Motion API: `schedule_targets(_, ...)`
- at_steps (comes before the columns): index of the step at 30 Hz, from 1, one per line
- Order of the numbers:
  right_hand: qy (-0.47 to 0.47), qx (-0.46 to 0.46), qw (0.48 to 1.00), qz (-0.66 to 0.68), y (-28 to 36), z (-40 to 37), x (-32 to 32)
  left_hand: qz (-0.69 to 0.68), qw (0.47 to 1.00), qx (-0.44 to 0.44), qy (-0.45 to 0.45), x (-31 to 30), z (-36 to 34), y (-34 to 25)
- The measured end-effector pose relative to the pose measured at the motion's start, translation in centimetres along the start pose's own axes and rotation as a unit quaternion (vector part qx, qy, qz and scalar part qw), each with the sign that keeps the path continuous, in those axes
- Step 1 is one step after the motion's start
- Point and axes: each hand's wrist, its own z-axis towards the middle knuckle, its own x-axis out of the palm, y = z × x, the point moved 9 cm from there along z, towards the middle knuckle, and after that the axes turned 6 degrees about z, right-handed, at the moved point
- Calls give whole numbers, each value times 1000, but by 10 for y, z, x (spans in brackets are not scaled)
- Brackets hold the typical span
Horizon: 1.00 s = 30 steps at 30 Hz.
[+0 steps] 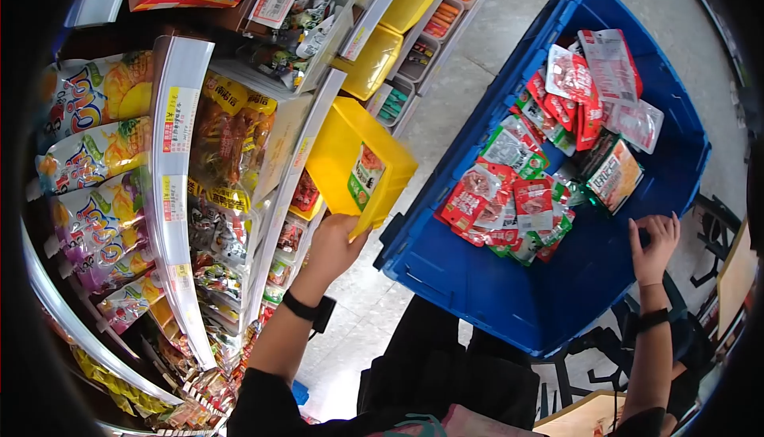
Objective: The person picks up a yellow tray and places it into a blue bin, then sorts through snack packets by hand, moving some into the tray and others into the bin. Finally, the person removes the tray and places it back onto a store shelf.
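Observation:
My left hand (338, 244), with a dark band on its wrist, is closed around the lower edge of a yellow plastic bin (330, 146). The bin is tilted out from the shelf, and a green-and-white snack packet (367, 173) shows inside it. My right hand (655, 247) is over the near right side of a large blue crate (509, 302), fingers loosely bent and apart, holding nothing. Inside the crate lie several red snack packets (533, 204), some green-edged ones, and a dark green package (613, 173) with a food picture.
Shelves on the left carry bags of fruit jelly (99, 214), brown snack packs (231, 130) and price strips (171, 166). More yellow bins (372, 61) line the shelf farther up. Grey tiled floor (469, 47) runs between shelf and crate. Black metal bars (585, 377) stand below the crate.

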Motion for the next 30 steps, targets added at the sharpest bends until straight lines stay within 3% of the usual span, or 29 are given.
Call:
schedule_targets(2,-7,0,1000,7,1,0,-2,-27,999,41,24,-6,-9,-17)
schedule_targets(3,-8,1,1000,4,0,0,-2,-31,998,8,54,-6,-14,-16)
schedule_targets(8,-21,6,1000,23,-4,-3,-4,-47,996,36,68,-25,-24,-31)
schedule_targets(14,-31,7,999,37,-5,-4,-6,-145,986,-9,78,-40,-35,-27)
schedule_targets(23,-42,0,998,51,-6,-5,-8,-63,992,61,87,-83,-68,-73)
schedule_targets(30,-66,-17,996,53,-10,-7,-11,30,985,152,75,-94,-74,-170)
